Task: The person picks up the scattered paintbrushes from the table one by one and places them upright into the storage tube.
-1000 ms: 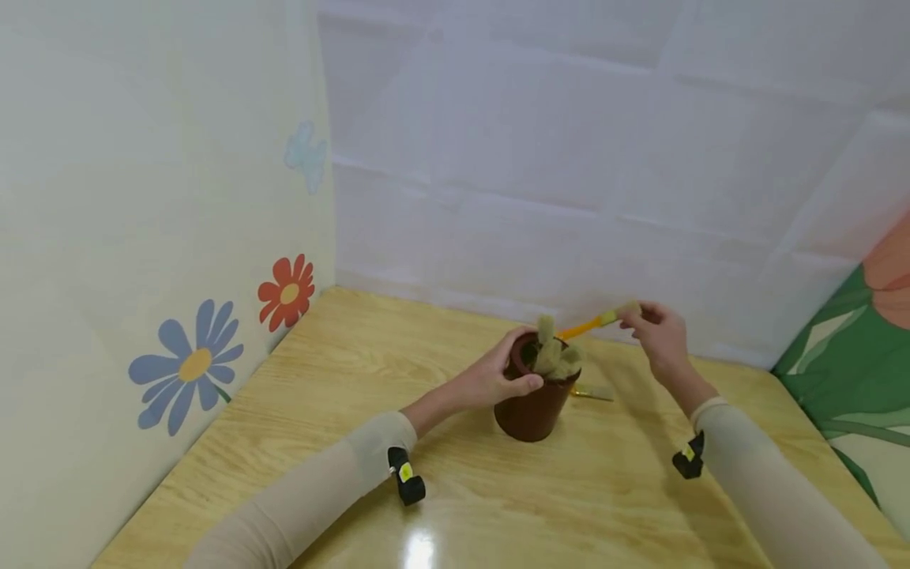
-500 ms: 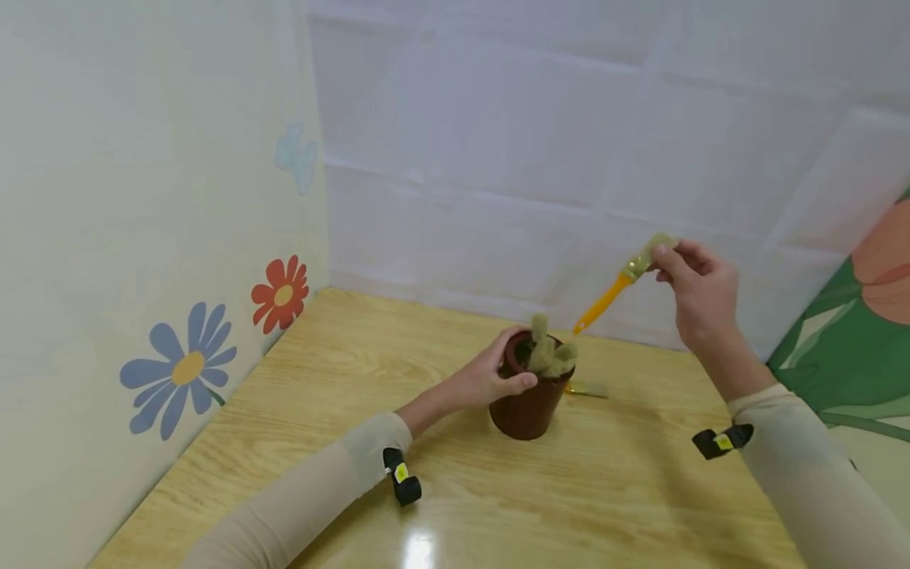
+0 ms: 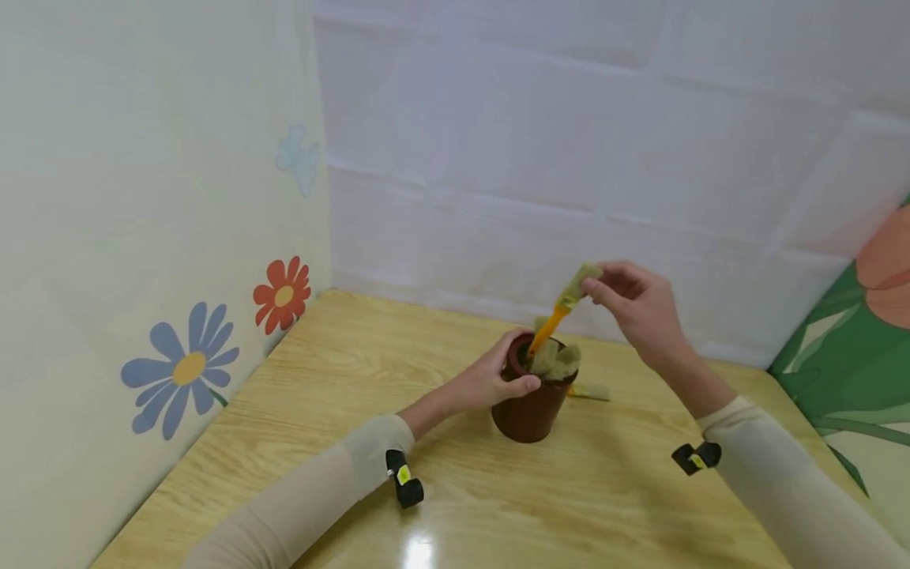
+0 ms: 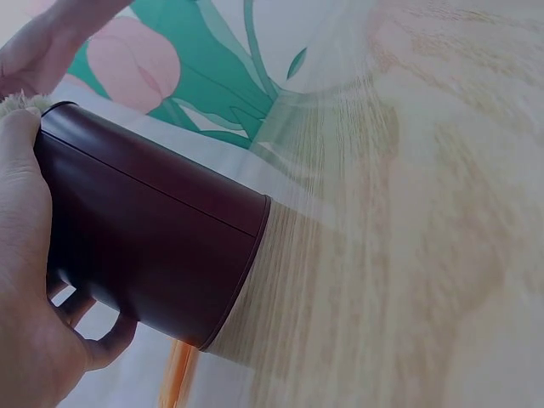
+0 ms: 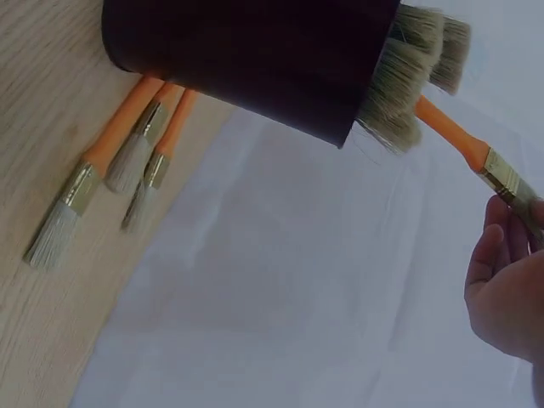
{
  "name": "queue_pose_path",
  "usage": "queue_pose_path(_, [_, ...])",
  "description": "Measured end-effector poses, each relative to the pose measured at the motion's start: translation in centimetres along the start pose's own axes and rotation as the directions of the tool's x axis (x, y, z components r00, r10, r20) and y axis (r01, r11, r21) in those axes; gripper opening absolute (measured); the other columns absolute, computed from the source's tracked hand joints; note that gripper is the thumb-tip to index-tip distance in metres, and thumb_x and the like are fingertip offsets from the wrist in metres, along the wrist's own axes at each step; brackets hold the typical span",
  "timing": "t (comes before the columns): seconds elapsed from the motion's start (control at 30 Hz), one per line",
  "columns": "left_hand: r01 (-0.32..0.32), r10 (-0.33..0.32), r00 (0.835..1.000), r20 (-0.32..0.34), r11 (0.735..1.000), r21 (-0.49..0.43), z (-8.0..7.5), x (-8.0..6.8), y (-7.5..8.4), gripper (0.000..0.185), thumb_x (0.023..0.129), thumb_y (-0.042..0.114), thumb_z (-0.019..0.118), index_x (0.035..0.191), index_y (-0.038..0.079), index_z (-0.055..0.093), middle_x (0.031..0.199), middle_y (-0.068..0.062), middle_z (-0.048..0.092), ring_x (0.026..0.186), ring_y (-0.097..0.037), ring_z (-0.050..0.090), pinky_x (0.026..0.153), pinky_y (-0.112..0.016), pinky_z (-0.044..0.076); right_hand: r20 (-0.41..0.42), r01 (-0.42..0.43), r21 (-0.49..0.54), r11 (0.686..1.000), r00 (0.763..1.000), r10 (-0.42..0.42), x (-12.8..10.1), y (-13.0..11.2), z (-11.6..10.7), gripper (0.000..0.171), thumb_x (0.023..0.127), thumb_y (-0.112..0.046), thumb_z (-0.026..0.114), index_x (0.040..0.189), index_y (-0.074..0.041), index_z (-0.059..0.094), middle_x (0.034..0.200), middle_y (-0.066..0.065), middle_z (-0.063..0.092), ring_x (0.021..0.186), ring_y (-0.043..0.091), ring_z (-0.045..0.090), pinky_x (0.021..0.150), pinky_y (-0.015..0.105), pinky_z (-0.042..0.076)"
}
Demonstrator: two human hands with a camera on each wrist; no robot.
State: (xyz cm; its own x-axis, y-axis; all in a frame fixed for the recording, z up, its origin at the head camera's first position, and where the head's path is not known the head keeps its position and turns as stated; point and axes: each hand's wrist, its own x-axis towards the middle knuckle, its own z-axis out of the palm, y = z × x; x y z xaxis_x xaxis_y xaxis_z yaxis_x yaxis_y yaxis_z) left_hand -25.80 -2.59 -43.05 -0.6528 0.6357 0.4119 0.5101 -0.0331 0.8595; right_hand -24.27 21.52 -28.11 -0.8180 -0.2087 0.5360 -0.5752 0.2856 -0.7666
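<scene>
A dark brown pot (image 3: 528,411) stands on the wooden table (image 3: 370,371). My left hand (image 3: 506,373) grips its rim, thumb on the near side; in the left wrist view this hand (image 4: 25,297) wraps the pot (image 4: 153,255). My right hand (image 3: 596,286) pinches an orange-handled paintbrush (image 3: 558,314) by its bristle end, above and right of the pot. The handle slants down with its tip at the pot's mouth. Several brushes (image 3: 560,360) stand in the pot, bristles up. The right wrist view shows the held brush (image 5: 463,144), the pot (image 5: 246,59) and my right hand (image 5: 506,280).
Three loose brushes (image 5: 110,170) lie on the table behind the pot; one shows in the head view (image 3: 592,391). A flower-decorated wall (image 3: 178,363) closes the left side, a white wall (image 3: 540,158) the back, a green-patterned panel (image 3: 846,371) the right.
My right hand lifted the brush up and to the right, then brought it left and down, so the handle tip now points into the pot. The left hand has stayed on the rim.
</scene>
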Motion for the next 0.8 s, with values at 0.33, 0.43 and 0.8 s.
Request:
queue_pose_path(0.33, [0.0,0.001,1.0,0.017,0.999,-0.034,0.0,0.3,0.0,0.084,0.098,0.05,0.065,0.159,0.014,0.019,0.145,-0.007,0.042,0.126,-0.018,0.05,0.102,-0.035,0.043,0.258,0.046,-0.172,0.984,0.966,0.0,-0.9,0.1,2.3,0.022,0.101,-0.018,0.069,0.122,-0.009,0.07,0.102,0.007,0.07,0.089,0.02,0.069,0.074,0.037,0.057])
queue_pose_path(0.43, [-0.004,0.004,1.0,0.011,0.999,-0.032,0.2,0.3,-0.1,0.084,0.097,0.053,0.064,0.159,0.018,0.02,0.146,-0.006,0.041,0.128,-0.018,0.049,0.102,-0.035,0.043,0.334,0.104,-0.219,0.97,0.942,-0.025,-1.1,0.1,2.7,0.018,0.102,-0.016,0.066,0.119,-0.011,0.071,0.102,0.004,0.07,0.088,0.018,0.068,0.073,0.04,0.056])
queue_pose_path(0.8, [-0.007,0.007,1.0,0.01,1.0,-0.027,0.4,0.5,-0.1,0.078,0.097,0.056,0.062,0.157,0.025,0.024,0.145,0.003,0.042,0.127,-0.014,0.05,0.101,-0.035,0.045,0.455,0.188,-0.292,0.938,0.89,-0.037,-1.8,0.6,2.6,0.017,0.104,-0.014,0.061,0.115,-0.012,0.074,0.11,-0.005,0.07,0.098,0.014,0.066,0.083,0.043,0.054])
